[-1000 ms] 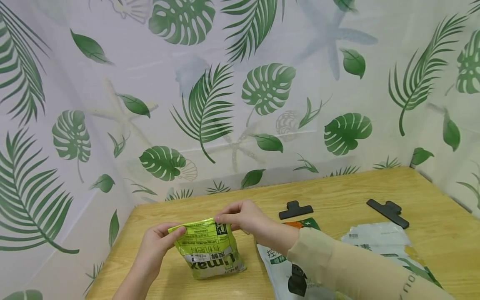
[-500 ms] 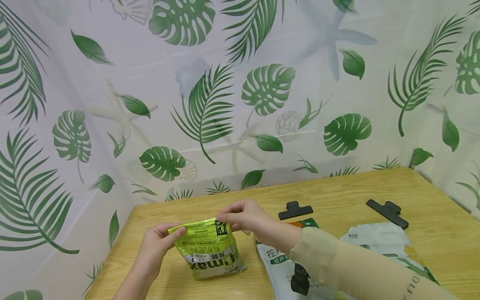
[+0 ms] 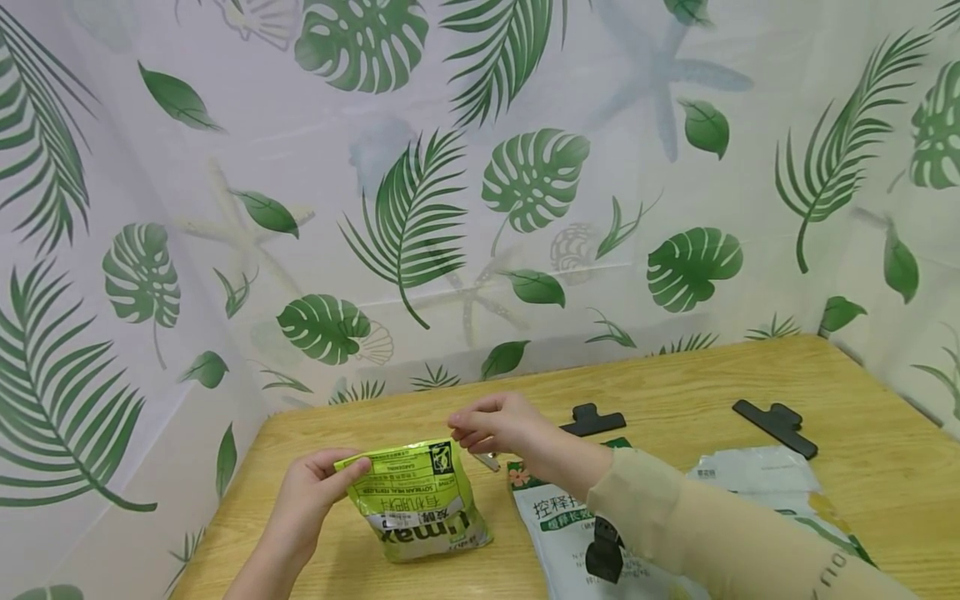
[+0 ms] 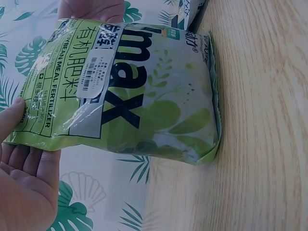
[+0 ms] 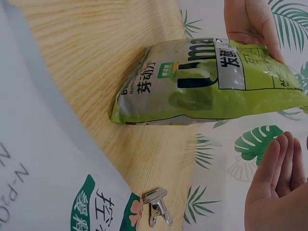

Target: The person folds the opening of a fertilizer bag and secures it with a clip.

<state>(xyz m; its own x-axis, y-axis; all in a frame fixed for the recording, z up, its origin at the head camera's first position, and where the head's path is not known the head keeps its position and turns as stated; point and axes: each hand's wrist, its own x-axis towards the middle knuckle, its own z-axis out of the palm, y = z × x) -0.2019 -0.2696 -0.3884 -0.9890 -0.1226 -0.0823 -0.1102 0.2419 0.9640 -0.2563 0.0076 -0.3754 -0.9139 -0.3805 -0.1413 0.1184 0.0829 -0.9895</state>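
Note:
A green and white bag of soybean meal fertilizer (image 3: pixel 422 500) stands on the table, its printing upside down in the head view. My left hand (image 3: pixel 309 496) pinches its top left corner, thumb in front and fingers behind, as the left wrist view also shows on the bag (image 4: pixel 159 96). Just off the bag's top right corner is my right hand (image 3: pixel 501 429), holding nothing. Its fingers (image 5: pixel 272 166) look nearly straight in the right wrist view, a gap away from the bag. A silver metal clip (image 5: pixel 156 204) lies on the table behind the right hand.
Right of the bag lies a white fertilizer pouch (image 3: pixel 558 542) with a black clip (image 3: pixel 603 554) on it, partly under the right forearm. Another white pouch (image 3: pixel 757 471) lies farther right. Two black bag clips, one behind (image 3: pixel 594 419) and one at right (image 3: pixel 776 425), rest near the leaf-patterned backdrop.
My right hand has let go of the bag's top right corner and moved slightly up and right. The left hand keeps its pinch, and the bag has barely shifted.

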